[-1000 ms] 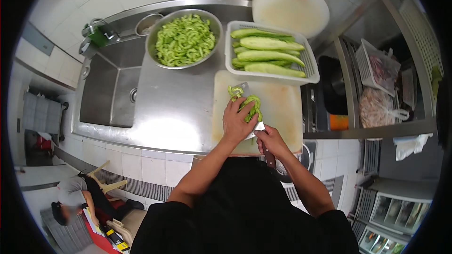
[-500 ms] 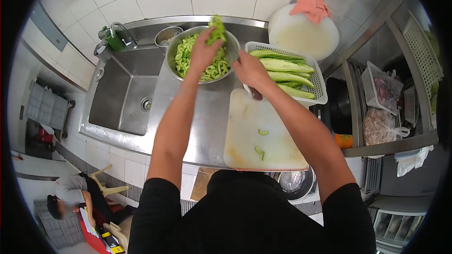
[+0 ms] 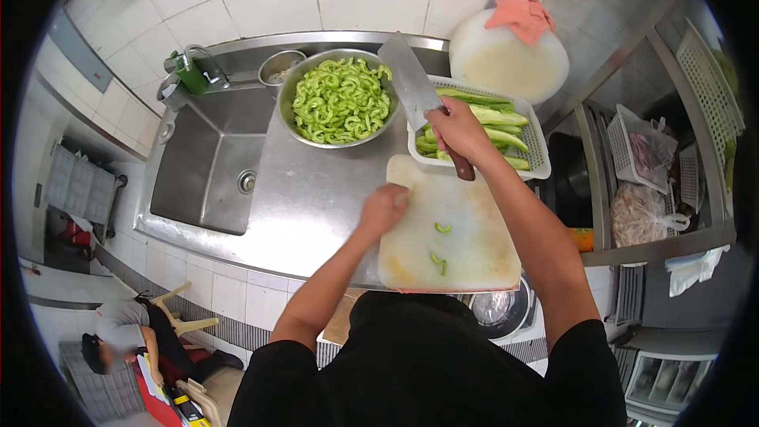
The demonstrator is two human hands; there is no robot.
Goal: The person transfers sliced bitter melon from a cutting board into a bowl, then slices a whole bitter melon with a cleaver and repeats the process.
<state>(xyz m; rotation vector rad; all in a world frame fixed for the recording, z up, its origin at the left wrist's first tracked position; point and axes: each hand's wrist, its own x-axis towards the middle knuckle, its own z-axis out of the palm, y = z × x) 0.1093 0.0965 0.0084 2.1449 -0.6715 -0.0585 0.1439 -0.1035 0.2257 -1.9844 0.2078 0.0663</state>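
Note:
My right hand (image 3: 461,126) is wrapped around the dark handle of a cleaver (image 3: 409,75), holding its wide blade tilted up over the left side of a white basket (image 3: 539,142). Long halved green gourds, apparently bitter melons (image 3: 498,117), lie in that basket. Over the left edge of the cutting board (image 3: 451,198) is my left hand (image 3: 384,210), its fingers blurred. Two small crescent slices (image 3: 443,228) rest on the board. A steel bowl (image 3: 353,142) is heaped with cut green slices (image 3: 340,101).
A sink (image 3: 213,166) with a faucet (image 3: 207,55) is on the left. Behind the big bowl stands a smaller metal bowl (image 3: 282,63). A round white board (image 3: 510,63) bears a pink cloth (image 3: 522,17). Metal shelving (image 3: 655,243) borders the right. A person (image 3: 126,332) sits at lower left.
Slices from my left hand are now in the bowl, and that hand has come back to the board. My right hand has shifted right, raising the cleaver blade into view.

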